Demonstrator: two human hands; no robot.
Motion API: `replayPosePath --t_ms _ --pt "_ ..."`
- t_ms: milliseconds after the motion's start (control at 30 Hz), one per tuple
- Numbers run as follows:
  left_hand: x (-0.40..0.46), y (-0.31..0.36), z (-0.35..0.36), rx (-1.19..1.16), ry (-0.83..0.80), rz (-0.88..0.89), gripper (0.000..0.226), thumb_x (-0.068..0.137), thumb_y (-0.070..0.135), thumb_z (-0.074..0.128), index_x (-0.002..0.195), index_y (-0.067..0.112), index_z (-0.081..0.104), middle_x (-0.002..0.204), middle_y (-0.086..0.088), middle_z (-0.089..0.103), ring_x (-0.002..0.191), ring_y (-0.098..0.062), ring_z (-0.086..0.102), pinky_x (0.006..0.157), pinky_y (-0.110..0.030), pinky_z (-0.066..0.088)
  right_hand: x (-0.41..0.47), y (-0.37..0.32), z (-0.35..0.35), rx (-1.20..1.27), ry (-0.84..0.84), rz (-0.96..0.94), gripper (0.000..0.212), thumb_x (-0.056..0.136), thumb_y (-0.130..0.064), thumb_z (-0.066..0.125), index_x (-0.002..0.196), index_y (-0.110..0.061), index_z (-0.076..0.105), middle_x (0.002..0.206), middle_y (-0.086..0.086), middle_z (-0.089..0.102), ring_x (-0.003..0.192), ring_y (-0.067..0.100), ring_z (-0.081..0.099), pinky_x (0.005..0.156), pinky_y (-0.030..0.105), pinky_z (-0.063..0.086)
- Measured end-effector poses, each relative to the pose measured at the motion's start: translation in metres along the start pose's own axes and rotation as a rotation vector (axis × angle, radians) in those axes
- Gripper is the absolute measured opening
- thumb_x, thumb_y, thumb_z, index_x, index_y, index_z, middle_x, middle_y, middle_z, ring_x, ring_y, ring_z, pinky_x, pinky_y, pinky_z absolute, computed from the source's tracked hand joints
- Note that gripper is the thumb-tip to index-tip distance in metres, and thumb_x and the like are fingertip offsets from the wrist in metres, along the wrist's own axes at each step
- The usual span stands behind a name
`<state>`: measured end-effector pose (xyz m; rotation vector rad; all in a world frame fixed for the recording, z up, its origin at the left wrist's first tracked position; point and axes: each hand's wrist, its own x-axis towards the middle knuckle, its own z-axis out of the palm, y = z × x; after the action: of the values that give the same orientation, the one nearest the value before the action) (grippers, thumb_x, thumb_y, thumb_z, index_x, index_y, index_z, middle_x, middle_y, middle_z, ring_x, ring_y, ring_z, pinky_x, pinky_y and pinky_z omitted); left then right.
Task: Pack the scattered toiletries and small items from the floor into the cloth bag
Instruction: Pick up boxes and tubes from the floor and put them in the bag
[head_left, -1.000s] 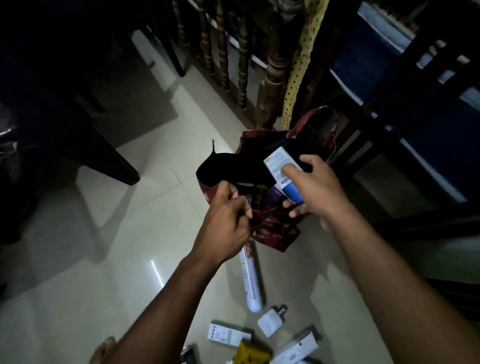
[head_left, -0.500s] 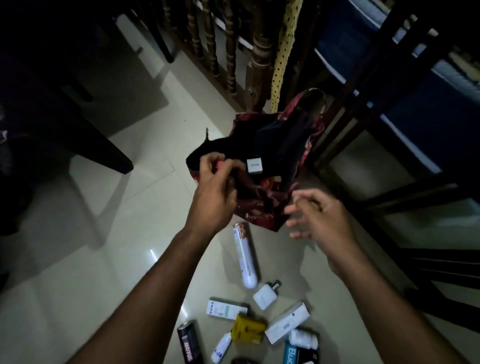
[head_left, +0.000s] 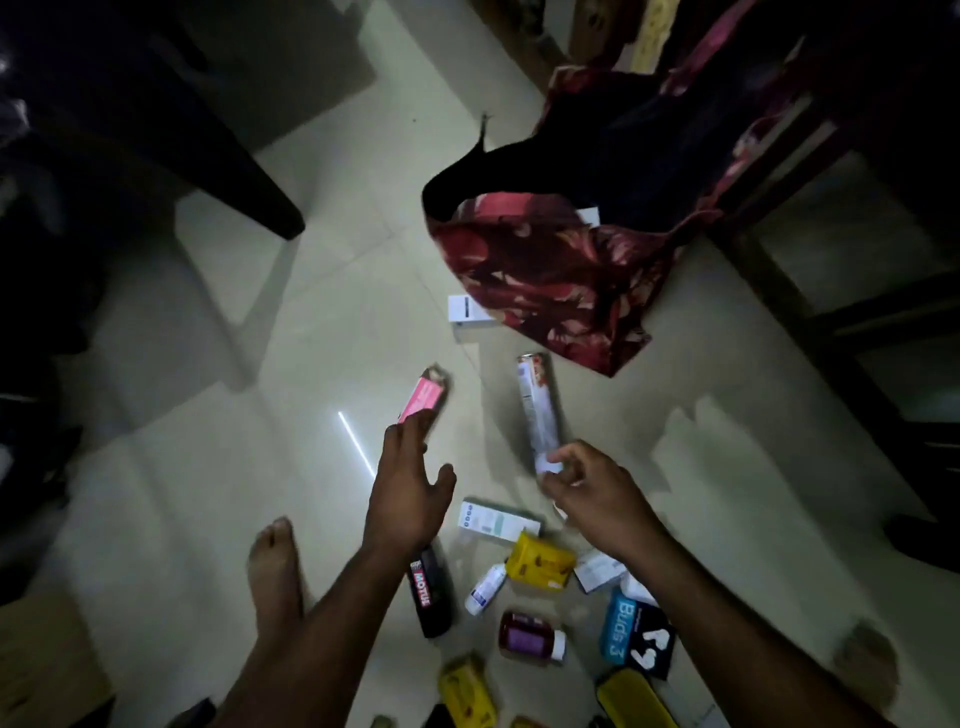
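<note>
From the head camera, you are looking down at a pale tiled floor (head_left: 218, 467) in dim light. Your left hand (head_left: 410, 493) is reaching forward with its fingers spread, holding nothing, its fingertips just at the near end of a pink rectangular carton (head_left: 423, 397) lying on the floor. Your right hand (head_left: 592, 493) is hovering with its fingers loosely curled over the near end of a long white tube (head_left: 537, 410); whether it is gripping the tube cannot be told. Farther off, to the right, the dark red floral cloth bag (head_left: 550, 275) is sitting slumped and open on the floor, a small white box (head_left: 467, 310) lying at its left edge. Near you, scattered items are lying close together: a black bottle marked MOTUL (head_left: 428, 592), a yellow packet (head_left: 540, 561), a blue Buds box (head_left: 621, 631) and a purple-labelled jar (head_left: 527, 636). Your bare foot (head_left: 272, 566) is resting on the left.
</note>
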<state>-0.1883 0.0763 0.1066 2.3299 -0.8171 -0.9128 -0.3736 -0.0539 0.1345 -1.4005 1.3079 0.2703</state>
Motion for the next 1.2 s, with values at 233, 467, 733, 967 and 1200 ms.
replayPosePath --t_ms 233,467,733,967,1200 --pt "0.049 -0.109 0.021 0.141 -0.112 -0.234 0.081 0.086 0.030 0.078 0.153 0.028 0.032 0.139 -0.009 0.046 0.121 -0.037 0.051 0.094 -0.048 0.049 0.110 -0.038 0.077 -0.366 -0.120 -0.067 0.050 0.090 -0.033 0.068 0.134 -0.017 0.048 0.119 0.010 0.064 0.113 0.029 0.061 0.092 0.032 0.048" --pt "0.106 -0.167 0.039 0.261 -0.210 -0.274 0.103 0.083 0.049 0.079 0.160 0.029 0.015 0.149 -0.006 0.039 0.131 -0.035 0.045 0.091 -0.050 0.052 0.259 -0.082 0.112 -0.975 0.104 -0.299 0.075 0.084 -0.029 0.066 0.148 -0.012 0.030 0.148 0.019 0.037 0.134 0.040 0.037 0.109 0.044 0.034" --pt "0.124 -0.214 0.069 0.310 -0.196 -0.257 0.080 0.086 0.029 0.074 0.153 0.026 0.029 0.133 -0.008 0.043 0.117 -0.034 0.053 0.077 -0.047 0.054 0.335 -0.103 0.136 -1.464 0.205 -0.426 0.076 0.079 -0.012 0.058 0.146 0.007 0.028 0.133 0.031 0.050 0.123 0.045 0.047 0.108 0.047 0.036" --pt "0.108 -0.227 0.058 -0.055 0.012 -0.255 0.052 0.089 0.011 0.063 0.135 0.018 0.043 0.112 -0.007 0.049 0.098 -0.034 0.058 0.075 -0.043 0.052 0.293 -0.079 0.149 -1.497 0.097 -0.813 0.036 0.068 0.000 0.042 0.097 -0.011 0.060 0.102 0.013 0.058 0.097 0.038 0.055 0.064 0.038 0.038" --pt "0.098 -0.234 0.017 -0.267 0.070 -0.204 0.057 0.086 0.032 0.081 0.130 0.025 0.046 0.116 0.003 0.057 0.101 -0.002 0.060 0.075 -0.025 0.051 0.222 -0.029 0.175 -1.467 -0.110 -1.185 0.026 0.083 -0.010 0.036 0.092 -0.019 0.060 0.094 0.004 0.060 0.086 0.031 0.056 0.069 0.041 0.040"
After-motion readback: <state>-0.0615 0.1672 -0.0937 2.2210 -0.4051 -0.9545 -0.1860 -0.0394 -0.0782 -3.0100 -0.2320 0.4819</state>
